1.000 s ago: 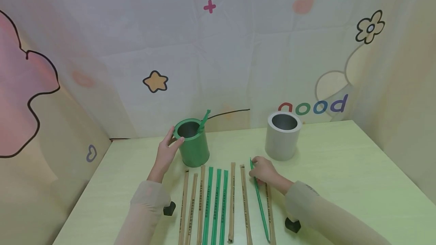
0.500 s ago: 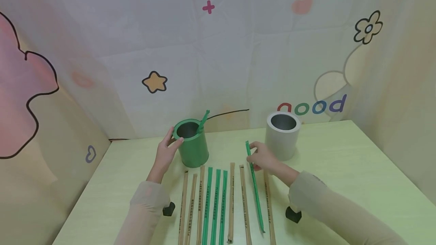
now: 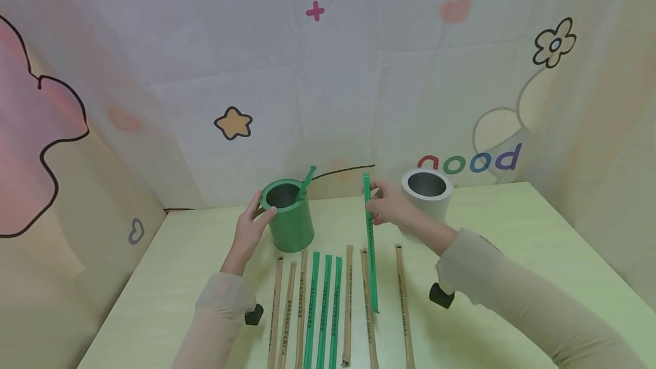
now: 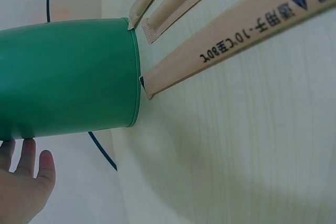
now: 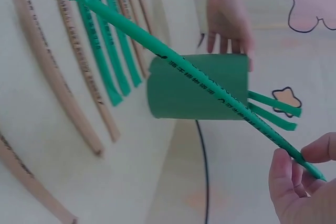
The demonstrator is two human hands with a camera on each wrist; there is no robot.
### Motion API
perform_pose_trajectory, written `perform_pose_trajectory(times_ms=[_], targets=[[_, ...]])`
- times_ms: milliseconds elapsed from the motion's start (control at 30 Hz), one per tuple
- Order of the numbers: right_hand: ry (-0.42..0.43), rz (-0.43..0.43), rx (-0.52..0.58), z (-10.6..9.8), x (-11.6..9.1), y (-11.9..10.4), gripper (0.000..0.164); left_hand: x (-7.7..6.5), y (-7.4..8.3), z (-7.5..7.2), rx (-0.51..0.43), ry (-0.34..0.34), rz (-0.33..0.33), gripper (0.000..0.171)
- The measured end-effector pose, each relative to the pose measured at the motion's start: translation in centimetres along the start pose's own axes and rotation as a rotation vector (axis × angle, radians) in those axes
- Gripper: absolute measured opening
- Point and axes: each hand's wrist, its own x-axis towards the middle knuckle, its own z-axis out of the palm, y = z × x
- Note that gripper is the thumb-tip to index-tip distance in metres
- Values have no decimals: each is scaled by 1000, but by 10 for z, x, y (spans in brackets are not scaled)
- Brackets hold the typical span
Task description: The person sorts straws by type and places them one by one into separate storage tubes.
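While the left hand (image 3: 252, 229) attends to it, we list first, as our landmark, one green can (image 3: 292, 226), upright on a pale table (image 3: 205, 255) before a printed cloth (image 3: 359, 118). The hand we enter at the can's left side, fingers extended and resting against rim and wall, none clenched; we take this light contact as meant to steady it. Inside the can, leaning out over its right rim: wrapped straws (image 5: 275, 103), two green ends visible in the right wrist view, tilted presumably because the mouth is far wider than they are. To the right of the green can we record the right hand (image 3: 390, 205), pinching one green straw (image 3: 372, 255) near its upper end between thumb and fingers; it slants, clear of the table, a hold that seems to leave its length unobstructed. Laid on the near side of the green can: three brown straws (image 3: 288, 306) directly in front; three green straws (image 3: 325, 300) to their right; three further brown straws (image 3: 348, 300) beyond, spaced wider, probably all set apart to stay separate. Well to the right of the green can: one white can (image 3: 433, 205), upright, partly hidden behind the right hand.
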Motion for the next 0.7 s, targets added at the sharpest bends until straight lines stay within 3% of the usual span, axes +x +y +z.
perform_pose_trajectory(times_ms=[133,367,533,700], targets=[[25,-47,19,-10,0,-19,31,2,-2,-1,-5,-2,-1,65],[76,-76,134,-28,0,-47,28,12,-20,-2,3,2,7,66],[147,-91,248,-39,3,-64,21,15,-27,-2,18,6,29,67],[183,-159,373,-47,6,-78,12,14,-25,-2,15,5,20,67]])
